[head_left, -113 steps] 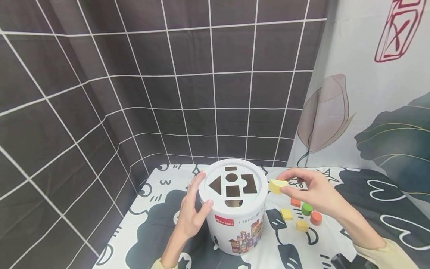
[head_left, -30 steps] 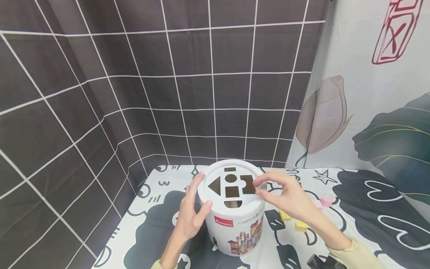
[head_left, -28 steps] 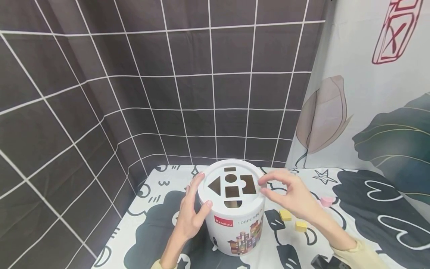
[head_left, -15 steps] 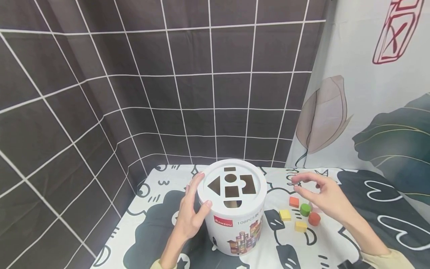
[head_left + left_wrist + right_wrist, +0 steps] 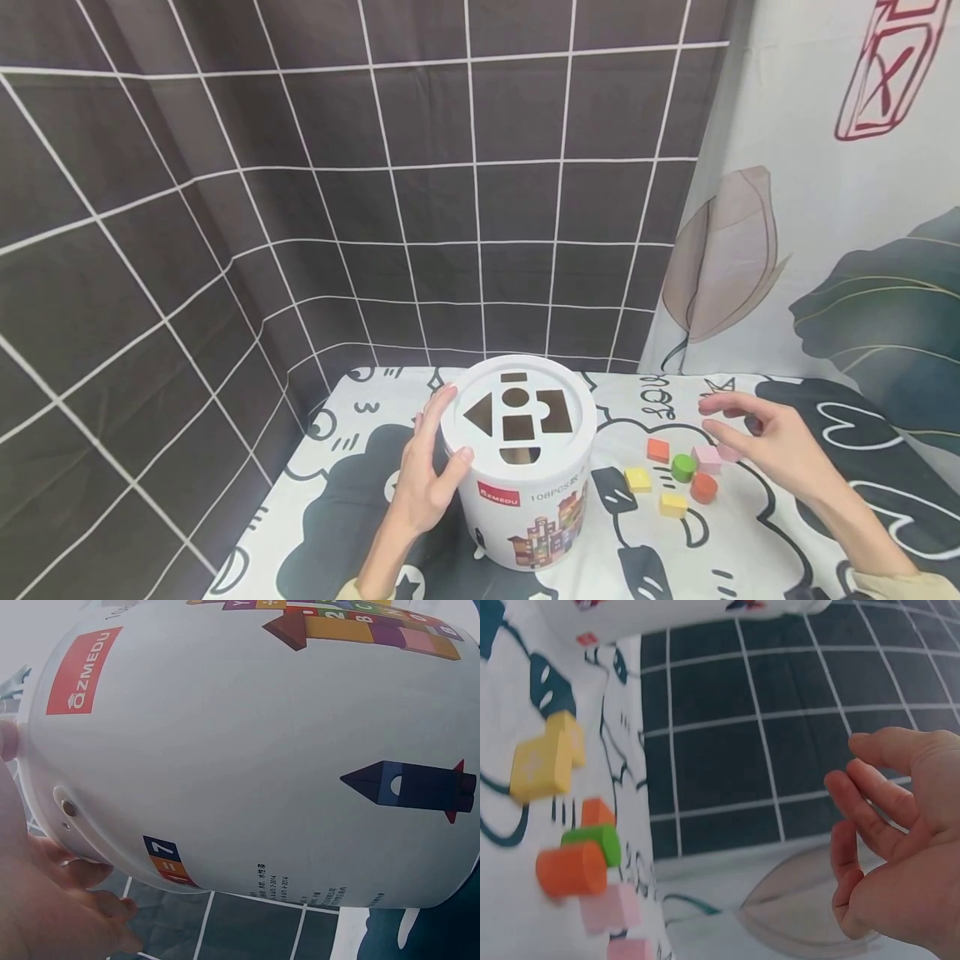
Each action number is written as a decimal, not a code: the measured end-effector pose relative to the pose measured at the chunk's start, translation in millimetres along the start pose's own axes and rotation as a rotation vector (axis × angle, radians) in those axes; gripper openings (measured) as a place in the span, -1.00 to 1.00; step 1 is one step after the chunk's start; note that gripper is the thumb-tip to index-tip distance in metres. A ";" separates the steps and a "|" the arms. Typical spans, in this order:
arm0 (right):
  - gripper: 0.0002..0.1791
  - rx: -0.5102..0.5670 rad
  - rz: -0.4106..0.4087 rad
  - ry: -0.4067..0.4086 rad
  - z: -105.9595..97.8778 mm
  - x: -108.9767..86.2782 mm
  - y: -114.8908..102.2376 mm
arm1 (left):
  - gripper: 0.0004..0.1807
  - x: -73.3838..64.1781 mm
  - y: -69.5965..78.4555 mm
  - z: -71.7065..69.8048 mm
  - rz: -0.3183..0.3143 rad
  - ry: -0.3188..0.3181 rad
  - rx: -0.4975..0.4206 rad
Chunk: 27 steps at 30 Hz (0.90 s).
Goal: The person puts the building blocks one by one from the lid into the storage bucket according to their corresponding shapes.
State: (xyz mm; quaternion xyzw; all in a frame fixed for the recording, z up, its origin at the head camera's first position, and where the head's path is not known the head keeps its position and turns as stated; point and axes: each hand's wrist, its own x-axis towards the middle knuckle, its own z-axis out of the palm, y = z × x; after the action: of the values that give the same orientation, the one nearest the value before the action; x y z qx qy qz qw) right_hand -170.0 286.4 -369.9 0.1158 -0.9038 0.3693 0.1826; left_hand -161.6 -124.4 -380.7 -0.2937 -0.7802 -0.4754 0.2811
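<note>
A white bucket (image 5: 491,525) with printed block pictures stands upright on the cloth. Its white lid (image 5: 480,379) has several dark cut-outs, among them a triangle, a circle and an arch. My left hand (image 5: 426,479) rests at the lid's left rim, fingers extended along the side and thumb on the front edge. Right of the bucket, my right hand (image 5: 765,437) hovers with bent, parted fingers and nothing between them. Nearest to it are a pink cube (image 5: 707,459) and a pink round block (image 5: 729,452). The right wrist view shows its empty fingers (image 5: 870,806).
Several small blocks lie between bucket and right hand: two yellow ones (image 5: 637,480), an orange-red block (image 5: 657,451), a green cylinder (image 5: 683,468) and an orange-red cylinder (image 5: 704,488). A dark gridded curtain (image 5: 450,208) hangs behind the patterned cloth (image 5: 360,467).
Earlier my right hand pinched a half-round yellow block, then reached the lid's right cut-out. It has since moved right, empty, toward the pink blocks; the yellow block is out of sight. The left hand stays put.
</note>
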 end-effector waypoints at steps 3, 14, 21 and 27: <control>-0.70 -0.012 0.009 0.004 -3.5 -0.8 10.5 | -0.29 0.1 -0.2 0.1 -0.008 -0.004 -0.011; -0.63 -0.018 0.051 -0.015 -8.6 -7.8 43.3 | -0.31 -0.5 -1.6 0.8 -0.014 -0.008 -0.010; -0.60 -0.045 0.089 -0.017 -9.8 -11.3 59.8 | -0.31 -1.2 0.0 0.3 -0.003 -0.002 0.013; -0.57 -0.073 0.120 -0.009 -9.1 -12.8 72.6 | -0.31 -1.1 -1.8 0.7 -0.009 -0.007 0.007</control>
State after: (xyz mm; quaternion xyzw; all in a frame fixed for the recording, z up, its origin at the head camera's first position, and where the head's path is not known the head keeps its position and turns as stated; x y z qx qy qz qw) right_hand -181.2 344.7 -414.6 0.0566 -0.9228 0.3458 0.1601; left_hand -162.2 -124.6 -382.8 -0.2905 -0.7842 -0.4728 0.2774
